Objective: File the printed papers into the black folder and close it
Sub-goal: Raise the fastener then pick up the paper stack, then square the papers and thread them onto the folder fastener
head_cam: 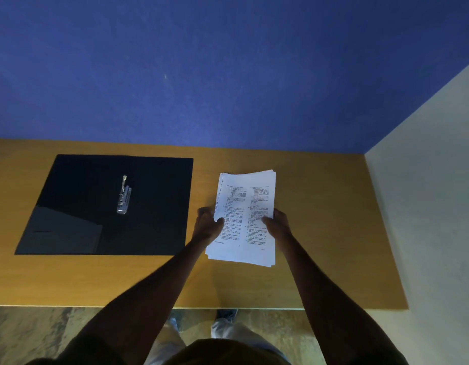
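both hands gripping a stack of printed papers from its two long edges. left hand clamping the stack's left edge, thumb lying on the top sheet, fingers tucked under. right hand clamping the right edge the same way, thumb on top. stack looking slightly fanned, sheet corners showing at its near and far ends; top sheet carrying two columns of small print, too fine to read. can't tell whether the stack is resting on the wooden tabletop or lifted just off it.

black folder lying open and flat on the tabletop, well to the left of the papers, not touching them. metal clip mechanism sitting at the folder's middle fold, its lever standing up. glossy pocket showing in the folder's near left corner.

blue wall rising behind the folder; pale wall running off to the right of the papers.
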Tool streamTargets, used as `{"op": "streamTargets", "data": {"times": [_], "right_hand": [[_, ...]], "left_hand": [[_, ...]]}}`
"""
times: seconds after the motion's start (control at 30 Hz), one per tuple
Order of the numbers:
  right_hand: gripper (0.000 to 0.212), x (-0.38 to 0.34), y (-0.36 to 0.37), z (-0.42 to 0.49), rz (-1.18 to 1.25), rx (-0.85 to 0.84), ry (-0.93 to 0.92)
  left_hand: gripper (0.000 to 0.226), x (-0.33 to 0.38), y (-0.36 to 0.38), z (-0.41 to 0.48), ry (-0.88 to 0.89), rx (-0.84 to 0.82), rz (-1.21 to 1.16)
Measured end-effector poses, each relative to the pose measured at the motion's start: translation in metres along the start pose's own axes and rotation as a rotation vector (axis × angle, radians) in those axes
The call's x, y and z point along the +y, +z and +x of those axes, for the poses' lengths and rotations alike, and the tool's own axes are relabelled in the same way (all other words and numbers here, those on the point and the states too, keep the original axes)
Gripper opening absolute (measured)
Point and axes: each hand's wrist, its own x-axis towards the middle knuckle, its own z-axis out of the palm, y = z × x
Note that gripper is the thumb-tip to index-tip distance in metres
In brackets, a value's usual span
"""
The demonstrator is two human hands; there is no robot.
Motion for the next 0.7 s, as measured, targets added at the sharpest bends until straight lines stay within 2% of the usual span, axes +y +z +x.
{"op": "streamTargets", "data": {"times": [0.13,0.17,0.23,0.33,0.43,0.53,0.7], "right_hand": [[0.033,0.002,-0.01,-0.009,0.165,-0.039,-0.055],[0.032,0.003,-0.013,-0.011,0.216,-0.058,-0.081],[0.031,0.001,-0.016,-0.014,0.288,-0.072,-0.123],[0.03,-0.009,-0.018,-0.014,0.275,-0.027,-0.157],[0.032,-0.023,-0.02,-0.013,0.23,0.024,-0.203],[0.035,-0.039,-0.02,-0.014,0.223,0.066,-0.285],[0.037,-0.055,-0.023,-0.015,0.314,0.096,-0.385]], "left_hand": [[0.079,0.017,-0.025,0.019,-0.069,0.096,-0.316],[0.08,0.022,-0.03,0.023,-0.042,0.069,-0.424],[0.068,0.029,-0.037,0.027,0.025,-0.003,-0.549],[0.038,0.037,-0.037,0.028,0.113,0.006,-0.578],[0.024,0.047,-0.03,0.023,0.189,0.098,-0.593],[0.019,0.053,-0.023,0.015,0.296,0.2,-0.587],[0.024,0.06,-0.021,0.001,0.515,0.393,-0.618]]}}
